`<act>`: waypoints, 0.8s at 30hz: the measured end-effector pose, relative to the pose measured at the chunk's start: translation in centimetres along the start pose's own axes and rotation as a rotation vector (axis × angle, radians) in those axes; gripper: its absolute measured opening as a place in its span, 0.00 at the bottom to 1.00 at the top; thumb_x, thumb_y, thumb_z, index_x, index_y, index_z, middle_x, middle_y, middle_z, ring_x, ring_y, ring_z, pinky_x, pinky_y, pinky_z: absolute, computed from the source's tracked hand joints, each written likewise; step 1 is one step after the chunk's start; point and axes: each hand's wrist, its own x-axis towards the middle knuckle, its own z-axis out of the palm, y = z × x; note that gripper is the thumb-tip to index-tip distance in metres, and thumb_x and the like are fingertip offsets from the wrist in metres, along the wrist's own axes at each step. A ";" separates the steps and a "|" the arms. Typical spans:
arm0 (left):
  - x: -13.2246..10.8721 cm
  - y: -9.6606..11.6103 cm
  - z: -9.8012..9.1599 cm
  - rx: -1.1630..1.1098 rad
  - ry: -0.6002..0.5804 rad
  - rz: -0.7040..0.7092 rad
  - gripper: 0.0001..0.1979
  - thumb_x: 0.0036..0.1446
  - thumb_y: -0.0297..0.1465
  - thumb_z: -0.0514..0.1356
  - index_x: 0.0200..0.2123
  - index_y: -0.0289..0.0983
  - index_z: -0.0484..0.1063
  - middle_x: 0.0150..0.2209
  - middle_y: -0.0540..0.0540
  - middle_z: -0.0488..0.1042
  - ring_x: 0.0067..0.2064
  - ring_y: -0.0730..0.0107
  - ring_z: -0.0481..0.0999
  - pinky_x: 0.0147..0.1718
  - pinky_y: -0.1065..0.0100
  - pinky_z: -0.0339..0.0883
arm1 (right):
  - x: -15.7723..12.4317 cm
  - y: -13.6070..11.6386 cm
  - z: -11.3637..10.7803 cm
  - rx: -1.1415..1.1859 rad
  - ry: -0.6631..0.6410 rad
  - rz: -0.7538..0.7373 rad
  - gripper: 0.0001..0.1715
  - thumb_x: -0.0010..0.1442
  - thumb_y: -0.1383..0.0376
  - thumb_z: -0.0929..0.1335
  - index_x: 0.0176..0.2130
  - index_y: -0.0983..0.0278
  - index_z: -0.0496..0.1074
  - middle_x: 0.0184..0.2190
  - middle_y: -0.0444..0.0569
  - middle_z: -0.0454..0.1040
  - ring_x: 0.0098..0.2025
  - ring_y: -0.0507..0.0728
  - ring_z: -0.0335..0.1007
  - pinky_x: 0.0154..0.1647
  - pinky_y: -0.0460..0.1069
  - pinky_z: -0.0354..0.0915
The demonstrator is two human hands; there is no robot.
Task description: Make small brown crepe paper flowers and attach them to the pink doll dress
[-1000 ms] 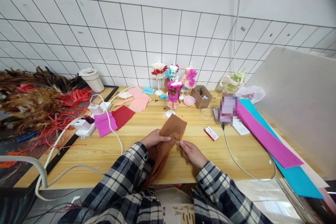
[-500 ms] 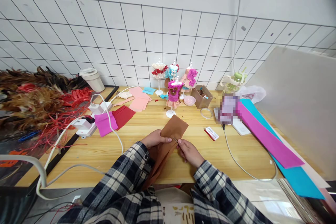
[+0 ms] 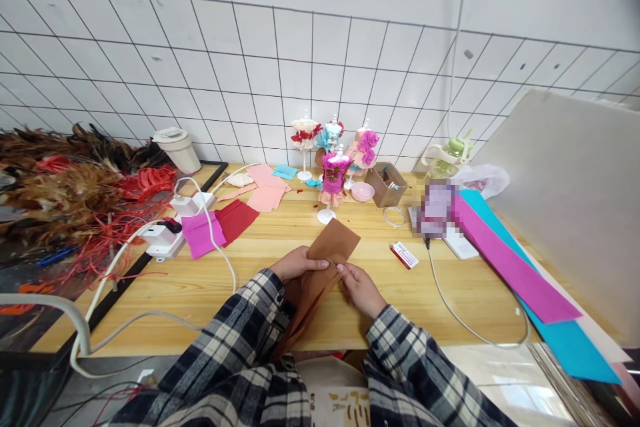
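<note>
A folded strip of brown crepe paper (image 3: 334, 245) lies on the wooden table (image 3: 250, 280) and hangs over its near edge. My left hand (image 3: 299, 262) rests on the paper's left side with its fingers closed over it. My right hand (image 3: 359, 288) pinches a thin needle (image 3: 334, 264) against the paper's right edge. Both arms wear plaid sleeves.
Small dress forms (image 3: 333, 173) in paper dresses stand at the back. Pink and red paper pieces (image 3: 220, 225), a white power strip with cables (image 3: 163, 239), and feathers (image 3: 60, 193) lie left. Long magenta and blue sheets (image 3: 510, 260), a cardboard box (image 3: 385, 184), a tape ring (image 3: 394, 216) sit right.
My right hand has slid left along the brown paper's edge, bringing the needle closer to my left hand. The left hand has stayed put.
</note>
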 end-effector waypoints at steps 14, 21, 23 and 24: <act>0.0 0.3 0.3 0.025 0.018 -0.018 0.22 0.40 0.36 0.70 0.40 0.34 0.78 0.43 0.43 0.79 0.45 0.58 0.76 0.49 0.61 0.64 | -0.1 0.8 0.0 0.112 -0.057 0.121 0.28 0.56 0.40 0.59 0.34 0.62 0.63 0.14 0.35 0.53 0.11 0.47 0.45 0.09 0.44 0.46; -0.2 0.1 -0.2 -0.078 0.010 -0.024 0.20 0.42 0.35 0.69 0.39 0.32 0.77 0.40 0.42 0.79 0.40 0.60 0.77 0.44 0.64 0.66 | -0.4 0.7 -0.9 0.056 -0.080 0.120 0.27 0.58 0.41 0.58 0.28 0.61 0.58 0.14 0.35 0.52 0.11 0.47 0.47 0.09 0.43 0.48; -0.3 -0.1 -0.4 -0.162 -0.003 -0.022 0.21 0.43 0.35 0.68 0.41 0.30 0.77 0.39 0.40 0.79 0.38 0.60 0.78 0.42 0.64 0.67 | -0.4 0.7 -1.1 0.066 -0.095 0.135 0.27 0.58 0.41 0.58 0.28 0.61 0.59 0.14 0.35 0.53 0.11 0.46 0.48 0.09 0.43 0.50; -0.3 -0.1 -0.5 -0.192 -0.006 -0.020 0.22 0.44 0.35 0.67 0.42 0.29 0.76 0.38 0.39 0.79 0.38 0.60 0.78 0.41 0.64 0.67 | -0.4 0.7 -1.1 0.065 -0.095 0.137 0.27 0.58 0.41 0.58 0.28 0.61 0.59 0.15 0.35 0.53 0.12 0.46 0.48 0.09 0.42 0.51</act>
